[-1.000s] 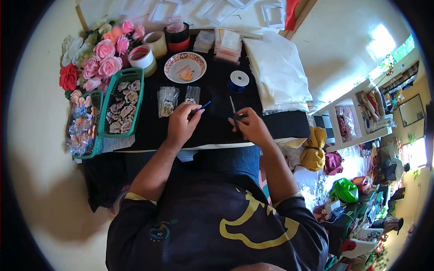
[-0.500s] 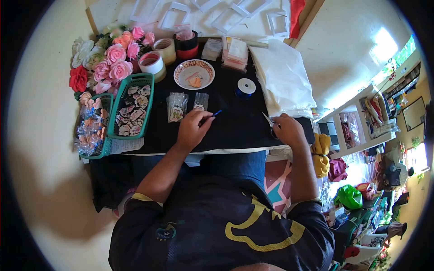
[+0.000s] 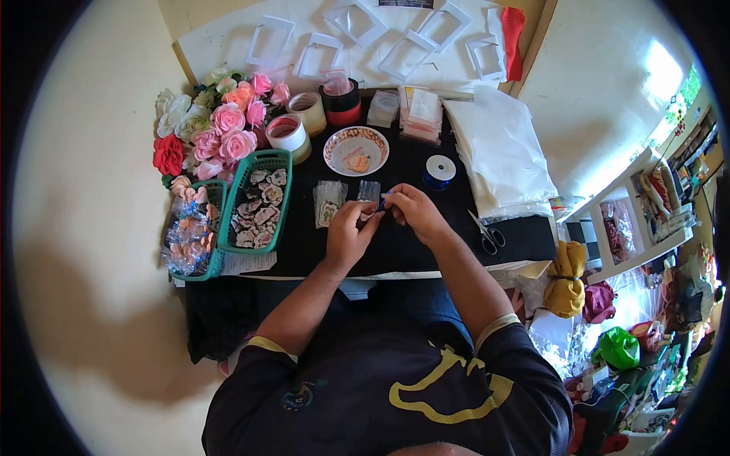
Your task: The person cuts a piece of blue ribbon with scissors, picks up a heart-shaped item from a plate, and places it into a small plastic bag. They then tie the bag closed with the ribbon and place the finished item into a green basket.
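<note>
Nearby, the table edge is running below centre. Beyond, the left hand and right hand, fingertips nearly closed, are pinching a blue strip mid-frame; bare black cloth is stretching rightward to scissors. At top centre, a dark panel is bearing print too small to read.

Both bare forearms reach from the near side toward the far side and slant inward, the left arm running far and right, the right arm far and left, so that the left hand and right hand nearly meet, fingers bent in pinches.
</note>
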### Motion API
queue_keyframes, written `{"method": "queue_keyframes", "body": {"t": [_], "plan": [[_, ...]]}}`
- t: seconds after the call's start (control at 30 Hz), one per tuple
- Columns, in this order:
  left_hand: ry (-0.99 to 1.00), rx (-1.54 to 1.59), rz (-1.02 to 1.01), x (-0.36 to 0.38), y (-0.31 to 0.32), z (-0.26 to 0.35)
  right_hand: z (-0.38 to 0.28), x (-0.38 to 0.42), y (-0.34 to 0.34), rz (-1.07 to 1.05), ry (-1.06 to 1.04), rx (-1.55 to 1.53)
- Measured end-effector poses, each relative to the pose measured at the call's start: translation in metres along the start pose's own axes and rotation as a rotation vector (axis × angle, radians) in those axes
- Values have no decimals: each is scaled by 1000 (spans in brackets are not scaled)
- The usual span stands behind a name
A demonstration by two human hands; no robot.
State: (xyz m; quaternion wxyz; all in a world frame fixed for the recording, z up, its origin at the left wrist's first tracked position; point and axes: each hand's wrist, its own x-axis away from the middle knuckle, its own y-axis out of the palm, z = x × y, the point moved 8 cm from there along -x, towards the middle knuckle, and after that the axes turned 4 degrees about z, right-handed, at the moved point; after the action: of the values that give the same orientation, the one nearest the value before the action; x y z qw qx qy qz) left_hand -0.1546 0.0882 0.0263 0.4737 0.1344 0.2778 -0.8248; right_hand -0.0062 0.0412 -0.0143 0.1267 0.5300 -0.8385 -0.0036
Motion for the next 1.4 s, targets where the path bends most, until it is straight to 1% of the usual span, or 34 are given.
{"method": "queue_keyframes", "body": {"t": [0.03,0.07,0.13,0.17,0.23,0.27,0.33,0.37,0.43,0.47,0.53,0.57,0.63,0.7,0.77,0.83,0.97,1.03,1.07,1.2,1.27,1.3,1.33,1.4], "plan": [[1,-7,2,-6,-2,-2,-1,-5,-4,19,-2,-69],[93,-101,40,-16,-7,1,-2,-12,-8,14,0,-75],[257,-237,135,-42,-16,9,-4,-20,-13,-49,-7,-435],[307,-327,172,-59,-17,12,-1,-22,-16,-48,18,-516],[252,-455,39,-97,-9,-10,8,-29,-24,-82,12,-543],[94,-526,-83,-116,-3,-36,10,-31,-24,-115,5,-565],[-33,-888,-280,-139,9,-69,9,-28,-22,-123,36,-553],[-30,-889,-281,-146,11,-77,9,-26,-22,-127,64,-537],[-47,-976,-409,-156,20,-98,7,-25,-23,-111,69,-562],[-45,-976,-409,-161,21,-102,9,-25,-24,-95,84,-589],[-174,-900,-515,-164,23,-115,8,-26,-24,-118,84,-585],[-178,-903,-517,-166,22,-117,9,-26,-21,-140,88,-582],[-261,-826,-566,-166,20,-123,12,-29,-21,-156,81,-583],[-270,-794,-594,-170,18,-129,10,-30,-20,-174,67,-579],[-273,-760,-622,-174,18,-136,10,-28,-20,-148,78,-582],[-281,-668,-656,-174,19,-137,11,-29,-21,-156,75,-588],[-235,-639,-614,-176,16,-133,12,-28,-21,-148,85,-569],[-280,-550,-623,-176,14,-132,13,-28,-21,-157,77,-564],[-273,-553,-616,-178,13,-130,13,-30,-21,-166,69,-560],[-344,-436,-596,-172,5,-111,11,-32,-20,-191,41,-529],[-339,-372,-578,-173,6,-120,11,-29,-21,-166,43,-546],[-356,-330,-564,-169,5,-110,11,-30,-21,-158,34,-547],[-354,-331,-569,-167,7,-104,12,-31,-22,-154,33,-550],[-412,-234,-619,-157,12,-95,13,-32,-23,-141,18,-506]]}}
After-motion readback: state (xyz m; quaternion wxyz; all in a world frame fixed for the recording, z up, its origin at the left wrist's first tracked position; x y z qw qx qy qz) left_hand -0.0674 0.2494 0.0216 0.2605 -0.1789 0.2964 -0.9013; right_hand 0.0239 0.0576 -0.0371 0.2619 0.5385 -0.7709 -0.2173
